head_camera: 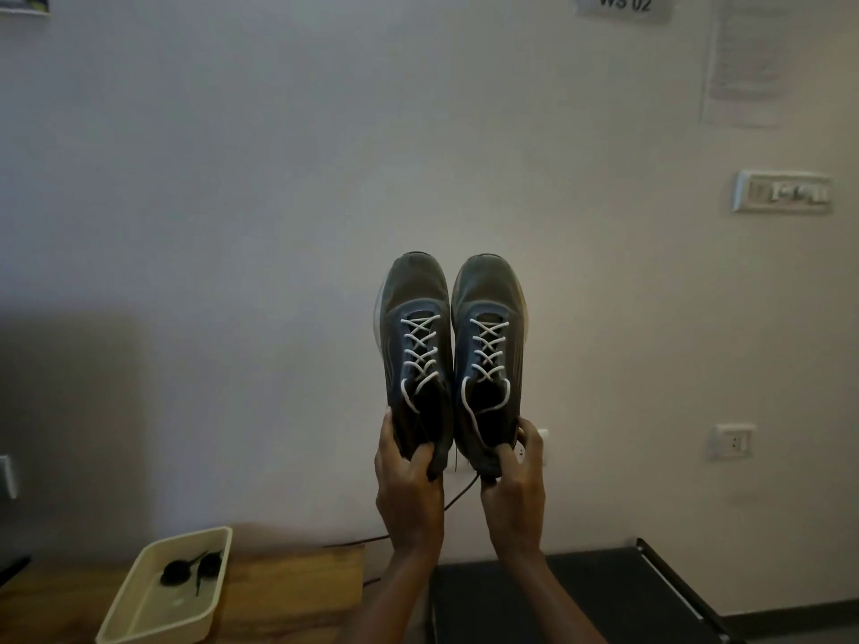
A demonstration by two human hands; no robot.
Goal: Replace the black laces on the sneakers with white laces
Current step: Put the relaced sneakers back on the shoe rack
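Holding the sneakers (485, 290) aloft, both hands (409, 485) partly hide a wall socket (543, 439).

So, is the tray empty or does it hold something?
Not empty: the tray holds two coiled black laces, lying on its bottom.

Wooden table (288, 592): cream tray (153, 630) toward left edge, two coiled black laces (190, 571) inside. Black surface (581, 597) beside right edge.
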